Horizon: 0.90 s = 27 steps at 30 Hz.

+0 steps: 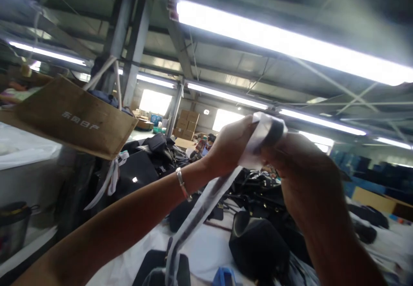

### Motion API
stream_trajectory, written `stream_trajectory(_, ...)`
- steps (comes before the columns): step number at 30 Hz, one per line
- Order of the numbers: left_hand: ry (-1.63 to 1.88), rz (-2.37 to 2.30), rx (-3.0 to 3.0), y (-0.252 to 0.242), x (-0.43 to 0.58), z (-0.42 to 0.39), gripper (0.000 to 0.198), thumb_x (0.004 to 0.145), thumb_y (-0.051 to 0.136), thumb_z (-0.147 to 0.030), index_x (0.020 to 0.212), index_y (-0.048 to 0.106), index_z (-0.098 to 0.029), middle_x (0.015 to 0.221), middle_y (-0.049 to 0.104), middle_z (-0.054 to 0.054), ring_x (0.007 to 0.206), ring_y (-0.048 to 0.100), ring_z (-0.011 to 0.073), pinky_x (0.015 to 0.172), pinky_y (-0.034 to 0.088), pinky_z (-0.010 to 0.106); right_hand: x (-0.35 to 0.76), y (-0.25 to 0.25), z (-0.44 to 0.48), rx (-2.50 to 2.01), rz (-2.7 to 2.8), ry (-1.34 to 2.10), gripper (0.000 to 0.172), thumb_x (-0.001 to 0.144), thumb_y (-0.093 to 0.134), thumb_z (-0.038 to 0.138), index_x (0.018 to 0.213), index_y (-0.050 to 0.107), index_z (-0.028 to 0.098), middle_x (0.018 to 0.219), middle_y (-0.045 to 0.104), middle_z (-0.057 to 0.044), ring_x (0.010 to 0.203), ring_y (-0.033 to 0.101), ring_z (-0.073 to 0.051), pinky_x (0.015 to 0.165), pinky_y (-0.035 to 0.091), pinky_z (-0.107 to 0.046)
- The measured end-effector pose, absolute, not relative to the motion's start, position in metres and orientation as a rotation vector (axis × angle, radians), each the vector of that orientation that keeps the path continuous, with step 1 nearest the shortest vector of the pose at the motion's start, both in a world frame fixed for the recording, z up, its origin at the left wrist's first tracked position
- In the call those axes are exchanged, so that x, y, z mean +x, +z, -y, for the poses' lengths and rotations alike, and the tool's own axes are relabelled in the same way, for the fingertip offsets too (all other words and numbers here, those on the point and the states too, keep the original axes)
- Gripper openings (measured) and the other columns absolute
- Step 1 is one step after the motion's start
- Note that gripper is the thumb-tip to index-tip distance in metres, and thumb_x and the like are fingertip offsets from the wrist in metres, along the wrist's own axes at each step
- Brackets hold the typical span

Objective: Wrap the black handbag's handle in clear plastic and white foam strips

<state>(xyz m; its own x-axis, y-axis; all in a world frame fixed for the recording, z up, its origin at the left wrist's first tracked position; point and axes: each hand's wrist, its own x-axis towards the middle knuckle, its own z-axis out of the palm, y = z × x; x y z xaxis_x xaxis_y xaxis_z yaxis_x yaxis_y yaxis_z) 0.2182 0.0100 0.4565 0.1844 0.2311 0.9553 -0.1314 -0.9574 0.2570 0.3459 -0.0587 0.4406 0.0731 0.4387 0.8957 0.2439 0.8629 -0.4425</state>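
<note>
My left hand (230, 144) and my right hand (303, 161) are raised close together at the middle of the head view. Between them is a dark bag strap (211, 195) in a whitish, see-through wrapping. Both hands are closed on its upper end, where the wrapping (251, 148) is bunched and blurred. From there the strap slants down to a black bag (183, 268) at the bottom edge; how the two join cannot be made out. My right fingertips are partly hidden by blur and shadow. Below my right hand stands a black bag (258, 243).
Black bags (138, 174) are piled across the white-covered table (209, 247). At the bottom lies a blue object (224, 276). A brown tote bag (74, 118) hangs at the left by a metal post (137, 36). Farther back are a person (206, 144) and stacked cartons (187, 122).
</note>
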Motion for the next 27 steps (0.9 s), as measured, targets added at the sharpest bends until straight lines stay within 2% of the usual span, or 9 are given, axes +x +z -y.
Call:
stream_trajectory(4, 1.724, -0.102, 2.089, 0.447, 0.224, -0.005, 0.012, 0.084, 0.047, -0.01, 0.075, 0.055, -0.015, 0.065, 0.055, -0.001, 0.056, 0.051, 0.0094, 0.051, 0.042, 0.02, 0.347, 0.454, 0.065, -0.669, 1.465, -0.041, 0.008, 0.075, 0.075, 0.027, 0.079, 0.071, 0.022, 0.075, 0.068, 0.001, 0.066, 0.061, -0.013, 0.062, 0.05, -0.027)
stream_trajectory(6, 1.637, -0.123, 1.975, 0.442, 0.228, -0.003, 0.015, 0.08, 0.042, -0.006, 0.075, 0.053, -0.015, 0.057, 0.053, -0.003, 0.046, 0.049, 0.0081, 0.044, 0.039, 0.018, 0.346, 0.459, 0.069, -0.744, 1.469, -0.068, 0.005, 0.077, 0.072, 0.025, 0.077, 0.069, 0.021, 0.073, 0.067, 0.001, 0.064, 0.06, -0.013, 0.06, 0.049, -0.027)
stream_trajectory(9, 1.518, -0.126, 1.85, 0.438, 0.234, 0.002, 0.015, 0.076, 0.041, -0.006, 0.076, 0.053, -0.015, 0.056, 0.057, -0.002, 0.042, 0.048, 0.0074, 0.04, 0.037, 0.016, 0.344, 0.459, 0.071, -0.816, 1.44, -0.149, 0.005, 0.078, 0.069, 0.023, 0.076, 0.066, 0.02, 0.07, 0.065, 0.002, 0.06, 0.058, -0.012, 0.056, 0.046, -0.025)
stream_trajectory(12, 1.425, -0.078, 1.797, 0.437, 0.235, 0.006, 0.012, 0.084, 0.043, -0.015, 0.077, 0.053, -0.015, 0.059, 0.058, -0.001, 0.044, 0.048, 0.007, 0.04, 0.037, 0.017, 0.345, 0.455, 0.065, -0.863, 1.36, -0.322, 0.011, 0.08, 0.07, 0.03, 0.08, 0.067, 0.019, 0.071, 0.065, 0.002, 0.06, 0.057, -0.012, 0.054, 0.043, -0.024)
stream_trajectory(18, 1.286, 0.033, 1.739, 0.434, 0.231, 0.004, 0.021, 0.094, 0.048, -0.033, 0.087, 0.054, -0.015, 0.061, 0.056, -0.001, 0.046, 0.044, 0.0061, 0.044, 0.034, 0.018, 0.35, 0.447, 0.05, -0.863, 1.286, -0.523, 0.015, 0.082, 0.069, 0.035, 0.082, 0.068, 0.02, 0.077, 0.069, 0.002, 0.067, 0.062, -0.013, 0.061, 0.044, -0.024)
stream_trajectory(23, 1.259, 0.124, 1.678, 0.427, 0.233, 0.001, 0.021, 0.095, 0.05, -0.035, 0.091, 0.055, -0.015, 0.065, 0.055, -0.002, 0.048, 0.042, 0.0061, 0.047, 0.032, 0.02, 0.353, 0.442, 0.041, -0.852, 1.24, -0.674, 0.016, 0.084, 0.068, 0.037, 0.083, 0.067, 0.022, 0.078, 0.069, 0.002, 0.067, 0.064, -0.013, 0.063, 0.046, -0.024)
stream_trajectory(27, 1.229, 0.14, 1.63, 0.422, 0.233, 0.006, 0.021, 0.096, 0.049, -0.033, 0.09, 0.056, -0.015, 0.068, 0.055, -0.001, 0.052, 0.042, 0.0067, 0.051, 0.033, 0.021, 0.352, 0.437, 0.039, -0.815, 1.221, -0.779, 0.012, 0.083, 0.07, 0.033, 0.081, 0.065, 0.022, 0.078, 0.067, 0.003, 0.067, 0.063, -0.013, 0.064, 0.047, -0.025)
